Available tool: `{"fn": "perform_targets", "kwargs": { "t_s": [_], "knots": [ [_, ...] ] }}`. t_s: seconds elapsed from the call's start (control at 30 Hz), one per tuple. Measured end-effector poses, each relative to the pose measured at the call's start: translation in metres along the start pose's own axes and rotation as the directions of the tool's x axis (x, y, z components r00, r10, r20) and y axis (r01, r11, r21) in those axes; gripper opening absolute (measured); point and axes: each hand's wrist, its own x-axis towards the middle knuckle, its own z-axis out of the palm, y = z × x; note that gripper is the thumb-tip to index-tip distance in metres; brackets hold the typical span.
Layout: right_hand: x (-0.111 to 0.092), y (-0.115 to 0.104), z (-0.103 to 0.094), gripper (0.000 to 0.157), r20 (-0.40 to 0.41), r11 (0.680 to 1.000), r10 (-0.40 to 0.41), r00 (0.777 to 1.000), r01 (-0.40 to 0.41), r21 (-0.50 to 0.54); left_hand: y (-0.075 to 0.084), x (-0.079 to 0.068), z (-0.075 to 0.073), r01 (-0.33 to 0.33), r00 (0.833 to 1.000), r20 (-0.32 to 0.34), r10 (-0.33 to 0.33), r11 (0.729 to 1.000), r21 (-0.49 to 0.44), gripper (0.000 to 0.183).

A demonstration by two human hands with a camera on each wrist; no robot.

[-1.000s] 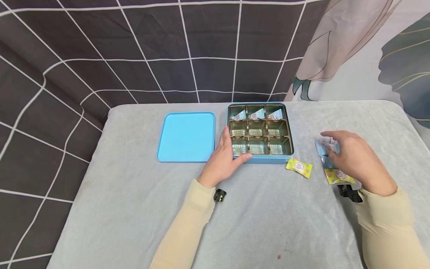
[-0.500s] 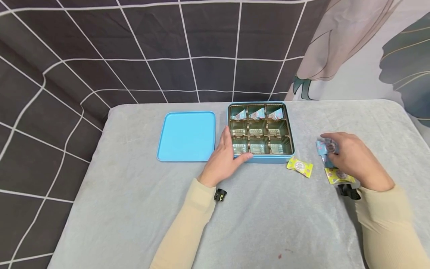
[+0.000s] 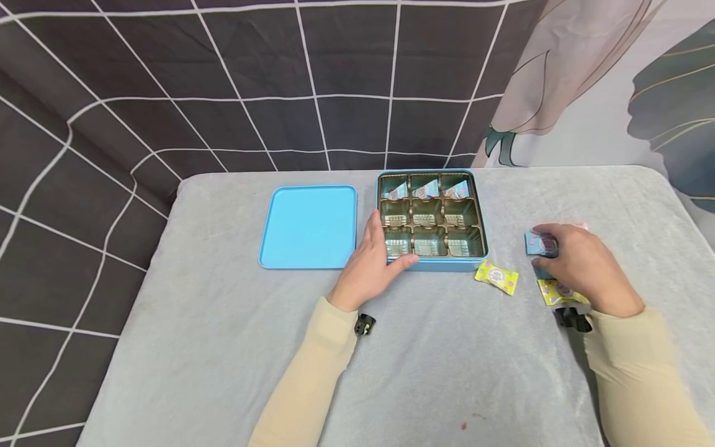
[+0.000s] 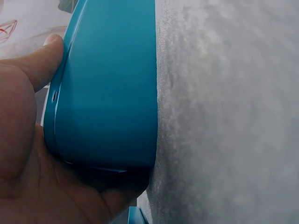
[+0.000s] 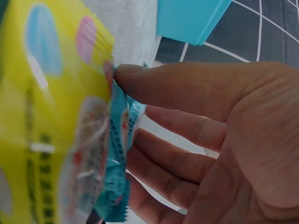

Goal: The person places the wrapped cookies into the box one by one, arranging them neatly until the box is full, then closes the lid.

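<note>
My left hand (image 3: pixel 365 267) rests against the near left corner of the blue tin box (image 3: pixel 447 266). Its thumb lies along the front rim, its fingers along the left side; the left wrist view shows the thumb (image 4: pixel 46 58) touching the rim. Blue-wrapped candies (image 3: pixel 427 190) sit in the back row of the gold compartment tray (image 3: pixel 428 214). Right of the box, my right hand (image 3: pixel 589 264) pinches a blue-wrapped candy (image 3: pixel 539 244) between thumb and fingers, low over the table. Another blue wrapper (image 3: pixel 542 272) and a yellow-wrapped candy (image 3: pixel 554 292) are partly hidden under that hand.
A flat blue lid (image 3: pixel 309 226) lies left of the box. One yellow-wrapped candy (image 3: pixel 496 277) lies by the box's near right corner. Grey cloth (image 3: pixel 424 360) covers the table, and a dark checked curtain (image 3: pixel 268 81) hangs behind it.
My right hand has shifted slightly left and nearer to me, its thumb and fingers closing round the blue-wrapped candy. The left hand and the box stay in place.
</note>
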Motion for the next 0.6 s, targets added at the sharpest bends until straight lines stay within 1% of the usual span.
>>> {"fn": "perform_targets", "kwargs": {
  "t_s": [0.33,0.47,0.6],
  "knots": [
    [0.0012,0.0008,0.0041,0.051,-0.001,1.000,-0.015,1.000,0.015,0.005,-0.0002,-0.0005,-0.0008,-0.006,1.000,-0.003,0.006,1.000,-0.005,0.109],
    [0.0015,0.0008,0.0058,0.048,-0.018,1.000,-0.025,1.000,0.025,0.010,-0.0003,-0.0005,-0.0008,-0.009,1.000,-0.004,0.009,1.000,-0.007,0.109],
    [0.0017,0.0019,0.0069,0.047,-0.026,1.000,-0.014,1.000,0.014,0.012,0.0000,-0.0004,-0.0009,-0.007,1.000,-0.003,0.007,1.000,-0.005,0.109]
  ]
}}
